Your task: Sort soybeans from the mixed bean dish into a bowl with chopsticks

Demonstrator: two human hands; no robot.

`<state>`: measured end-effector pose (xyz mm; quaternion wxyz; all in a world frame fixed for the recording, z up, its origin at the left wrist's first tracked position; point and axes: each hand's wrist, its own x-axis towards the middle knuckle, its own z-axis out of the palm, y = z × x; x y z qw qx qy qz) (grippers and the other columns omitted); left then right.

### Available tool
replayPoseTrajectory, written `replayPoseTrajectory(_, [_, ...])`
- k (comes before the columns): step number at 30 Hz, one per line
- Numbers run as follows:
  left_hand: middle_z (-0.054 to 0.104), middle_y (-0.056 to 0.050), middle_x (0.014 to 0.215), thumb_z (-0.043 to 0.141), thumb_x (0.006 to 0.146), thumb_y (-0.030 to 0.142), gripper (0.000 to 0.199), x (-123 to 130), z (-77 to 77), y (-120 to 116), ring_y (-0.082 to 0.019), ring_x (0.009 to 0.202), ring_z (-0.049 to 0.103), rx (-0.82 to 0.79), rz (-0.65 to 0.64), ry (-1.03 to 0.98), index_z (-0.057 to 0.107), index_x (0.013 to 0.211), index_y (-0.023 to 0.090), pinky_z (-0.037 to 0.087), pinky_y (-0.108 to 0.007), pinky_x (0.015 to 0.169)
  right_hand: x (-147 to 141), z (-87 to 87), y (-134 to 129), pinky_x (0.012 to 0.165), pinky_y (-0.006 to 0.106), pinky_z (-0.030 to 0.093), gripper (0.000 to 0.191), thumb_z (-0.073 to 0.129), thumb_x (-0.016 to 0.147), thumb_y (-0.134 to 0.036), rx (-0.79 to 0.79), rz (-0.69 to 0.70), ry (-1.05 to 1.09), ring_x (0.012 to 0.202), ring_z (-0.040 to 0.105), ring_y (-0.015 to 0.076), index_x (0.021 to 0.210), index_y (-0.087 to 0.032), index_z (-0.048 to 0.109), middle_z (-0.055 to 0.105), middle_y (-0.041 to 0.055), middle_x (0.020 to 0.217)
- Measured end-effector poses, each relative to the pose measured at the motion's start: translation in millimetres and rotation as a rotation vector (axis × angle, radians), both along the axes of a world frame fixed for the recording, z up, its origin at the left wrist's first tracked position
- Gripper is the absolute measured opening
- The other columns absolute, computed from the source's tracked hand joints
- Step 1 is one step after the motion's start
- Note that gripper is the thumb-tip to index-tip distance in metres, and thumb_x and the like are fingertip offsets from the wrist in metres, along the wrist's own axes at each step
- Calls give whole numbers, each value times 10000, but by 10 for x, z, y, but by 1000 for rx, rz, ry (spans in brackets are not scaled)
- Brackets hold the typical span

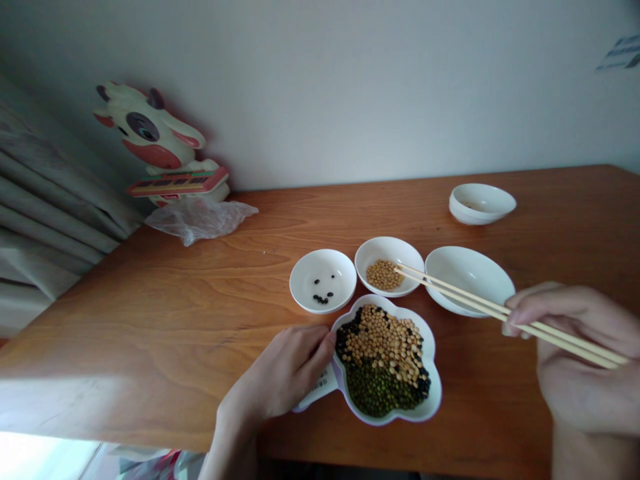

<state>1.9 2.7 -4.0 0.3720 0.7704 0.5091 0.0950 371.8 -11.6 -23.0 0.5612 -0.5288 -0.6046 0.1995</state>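
My right hand (575,347) is closed around a pair of chopsticks (465,299). Their tips are at the middle white bowl (363,255), over the yellow soybeans (384,274) in it; whether a bean is between the tips I cannot tell. With my left hand (287,367) I grip the handle side of a white, flower-shaped dish (434,373). Soybeans, black beans and green mung beans (380,390) lie mixed in that dish. To the left, a white bowl (299,283) contains several black beans (320,299). On the right stands a white bowl (465,273) with no beans visible.
At the back right, more white bowls (480,205) seem to be stacked. A cow-shaped toy keyboard (173,153) leans against the wall at the back left, with a crumpled clear plastic bag (203,219) before it. Grey curtains (45,220) hang beyond the left edge of the wooden table (200,313).
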Motion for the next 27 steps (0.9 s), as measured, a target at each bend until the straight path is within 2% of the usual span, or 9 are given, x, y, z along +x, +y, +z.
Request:
replayPoseTrajectory(4, [701,-22,862,300,1148,505,504,-5,1,-8,-186,794,639,-3,-3,0,615,884,214,399,-331,760,-45,4,37,796,493,490,783,118,995,-725,85,-70,43,743,664,306,805,-238,700,664,107,734])
replayPoseTrajectory(7, [705,-25,874,298,1150,500,499,-2,5,-10,-187,801,639,6,-1,-11,610,887,213,395,-332,763,-34,35,12,783,480,479,755,178,989,-752,129,-37,43,731,662,298,794,-248,705,654,92,717])
replayPoseTrajectory(11, [698,-18,853,297,1152,489,500,9,22,-1,-180,784,635,-1,-9,-21,610,878,211,399,-328,762,-190,194,-35,685,440,466,888,79,952,-816,-10,155,-71,671,630,272,688,-254,714,659,88,684])
replayPoseTrajectory(13, [701,-20,857,300,1151,487,498,13,29,2,-182,789,640,-6,-10,-15,619,887,210,405,-327,768,-357,293,-47,572,397,419,869,46,1009,-719,-25,119,-15,613,600,245,608,-246,654,639,76,633])
replayPoseTrajectory(16, [710,-26,877,300,1151,486,493,16,31,-2,-191,812,653,-5,-4,-1,632,912,212,408,-329,779,-557,376,-45,527,365,409,853,95,977,-791,-132,324,-48,571,568,216,629,-239,644,621,52,604])
replayPoseTrajectory(18, [709,-25,878,302,1151,486,491,16,30,-7,-192,812,653,5,-3,0,625,901,215,406,-328,775,-604,365,-37,545,361,426,868,98,937,-850,-204,423,-81,595,571,213,685,-234,656,635,53,638])
replayPoseTrajectory(22, [701,-17,865,302,1149,493,490,6,24,-5,-188,801,647,11,-8,-6,613,887,219,406,-326,770,-586,271,-26,559,356,421,859,105,932,-858,-193,423,-76,614,578,207,706,-232,648,646,52,675])
replayPoseTrajectory(27, [683,-18,839,288,1147,505,504,-9,9,0,-187,784,637,23,-5,7,599,872,218,409,-327,763,-587,238,-24,624,370,396,911,45,843,-930,-333,511,-59,675,558,222,773,-249,647,641,54,728])
